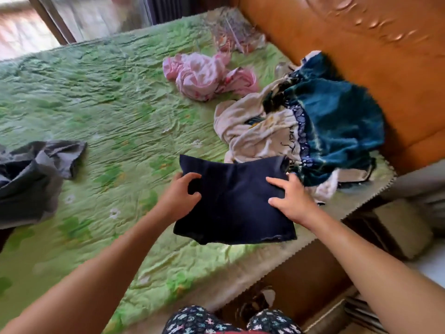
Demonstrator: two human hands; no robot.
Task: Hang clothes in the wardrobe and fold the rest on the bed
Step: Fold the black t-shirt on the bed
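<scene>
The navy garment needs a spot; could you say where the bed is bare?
The quilt is bare between the grey garment and the pink garment. Crowded by the headboard, where the pile lies beside the navy garment.

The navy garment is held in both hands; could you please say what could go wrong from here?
1. The left hand and right hand grip the navy garment at its sides; its lower edge hangs loose, so the fold may open.
2. It is near the edge of the quilt; set down there, it might slide off.
3. The unfolded white and teal pile lies close behind and could tangle with it.
</scene>
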